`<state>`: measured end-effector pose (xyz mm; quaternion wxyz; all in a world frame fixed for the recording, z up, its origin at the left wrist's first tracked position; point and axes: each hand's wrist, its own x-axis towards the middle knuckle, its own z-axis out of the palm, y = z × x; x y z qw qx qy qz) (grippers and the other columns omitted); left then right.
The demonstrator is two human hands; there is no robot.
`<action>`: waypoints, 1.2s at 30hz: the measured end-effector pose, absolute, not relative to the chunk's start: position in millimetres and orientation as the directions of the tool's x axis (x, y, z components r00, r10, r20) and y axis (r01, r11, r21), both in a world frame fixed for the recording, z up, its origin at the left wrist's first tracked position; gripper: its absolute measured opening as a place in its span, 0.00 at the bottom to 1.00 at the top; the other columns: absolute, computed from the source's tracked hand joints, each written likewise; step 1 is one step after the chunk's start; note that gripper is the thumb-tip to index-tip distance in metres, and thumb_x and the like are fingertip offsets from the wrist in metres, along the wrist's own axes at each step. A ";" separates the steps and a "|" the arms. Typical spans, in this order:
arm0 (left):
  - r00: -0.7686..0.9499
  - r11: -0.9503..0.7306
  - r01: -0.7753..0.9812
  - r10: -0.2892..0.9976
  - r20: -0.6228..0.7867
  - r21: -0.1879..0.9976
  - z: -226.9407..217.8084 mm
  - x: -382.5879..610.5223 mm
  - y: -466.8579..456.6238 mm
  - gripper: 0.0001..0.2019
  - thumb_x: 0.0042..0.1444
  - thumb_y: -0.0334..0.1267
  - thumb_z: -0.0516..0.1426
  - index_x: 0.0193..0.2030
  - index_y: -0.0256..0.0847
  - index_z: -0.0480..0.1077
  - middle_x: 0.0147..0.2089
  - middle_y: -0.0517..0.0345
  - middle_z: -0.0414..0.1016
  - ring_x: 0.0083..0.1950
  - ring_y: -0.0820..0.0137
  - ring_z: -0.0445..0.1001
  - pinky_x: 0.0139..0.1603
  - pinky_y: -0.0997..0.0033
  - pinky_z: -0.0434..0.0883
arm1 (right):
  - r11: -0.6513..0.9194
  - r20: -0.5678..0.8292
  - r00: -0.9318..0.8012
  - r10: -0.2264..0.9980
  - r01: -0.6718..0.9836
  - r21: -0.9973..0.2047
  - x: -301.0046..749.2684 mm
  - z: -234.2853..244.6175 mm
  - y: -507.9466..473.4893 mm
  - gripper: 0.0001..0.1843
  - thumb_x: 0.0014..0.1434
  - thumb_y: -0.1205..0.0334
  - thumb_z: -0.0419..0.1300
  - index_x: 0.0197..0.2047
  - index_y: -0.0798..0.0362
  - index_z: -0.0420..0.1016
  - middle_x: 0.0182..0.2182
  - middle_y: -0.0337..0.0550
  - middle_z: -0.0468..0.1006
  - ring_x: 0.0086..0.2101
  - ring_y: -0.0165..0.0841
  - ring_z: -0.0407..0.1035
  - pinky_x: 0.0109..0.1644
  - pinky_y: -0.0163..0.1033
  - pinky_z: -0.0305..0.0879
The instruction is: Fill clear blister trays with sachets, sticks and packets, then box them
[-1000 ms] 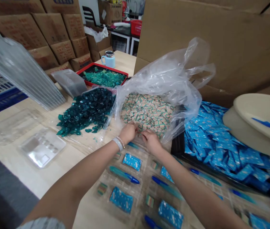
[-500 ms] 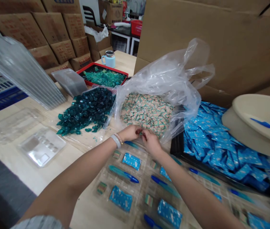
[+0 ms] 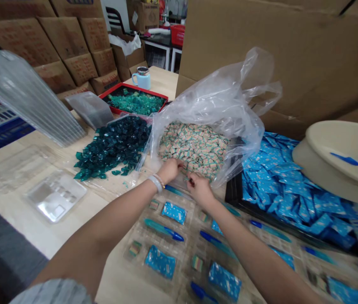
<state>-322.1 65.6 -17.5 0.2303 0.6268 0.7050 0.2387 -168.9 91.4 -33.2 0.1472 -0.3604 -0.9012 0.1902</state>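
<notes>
Both hands meet at the near edge of an open clear plastic bag (image 3: 210, 99) holding a heap of small striped pieces (image 3: 194, 147) in tan, green and orange. My left hand (image 3: 170, 170) has its fingers pinched at the heap's front edge; what is between them is too small to make out. Just right of it, my right hand (image 3: 200, 188) is closed, fingers curled inward, its contents hidden. Below the hands lie clear plastic trays, each with compartments, holding a blue packet (image 3: 174, 212), a striped block (image 3: 135, 248) and a slim teal-and-blue pen-like tool (image 3: 164, 230).
Dark teal translucent chunks (image 3: 115, 145) are heaped left of the bag. Behind them stand a red-rimmed tray (image 3: 134, 101) and a blue mug (image 3: 142, 78). Blue packets (image 3: 280, 181) fill a black tray at right, beside a cream basin (image 3: 340, 156). Stacked clear trays (image 3: 30, 97) lean at left.
My hands have moved slightly apart; the left has shifted up toward the striped heap, while the right has drawn back a little. The camera view has shifted slightly.
</notes>
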 end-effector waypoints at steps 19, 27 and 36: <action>-0.029 -0.026 0.865 0.994 0.102 0.501 -15.7 -307.3 58.8 0.09 0.53 0.32 0.50 0.33 0.36 0.71 0.38 0.51 0.71 0.41 0.67 0.68 0.43 0.71 0.64 | 0.646 0.182 -0.693 0.697 0.496 -0.580 -156.7 -34.0 96.8 0.08 0.51 0.72 0.49 0.31 0.55 0.68 0.30 0.43 0.68 0.33 0.32 0.62 0.39 0.37 0.59; 0.071 -0.034 0.654 0.997 -0.016 0.755 -20.7 -317.0 57.8 0.10 0.46 0.26 0.49 0.31 0.34 0.72 0.29 0.58 0.74 0.31 0.73 0.69 0.35 0.76 0.64 | 0.638 0.209 -0.689 0.694 0.454 -0.622 -161.2 -37.8 97.9 0.07 0.51 0.71 0.50 0.34 0.54 0.66 0.28 0.41 0.68 0.30 0.31 0.63 0.35 0.35 0.59; 0.116 -0.100 0.712 0.993 0.024 0.695 -17.9 -311.7 49.1 0.11 0.46 0.28 0.52 0.35 0.34 0.72 0.29 0.56 0.72 0.30 0.72 0.67 0.32 0.76 0.64 | 0.667 0.183 -0.694 0.696 0.531 -0.523 -161.4 -36.4 93.5 0.09 0.50 0.73 0.50 0.33 0.54 0.66 0.32 0.44 0.68 0.35 0.33 0.63 0.39 0.37 0.60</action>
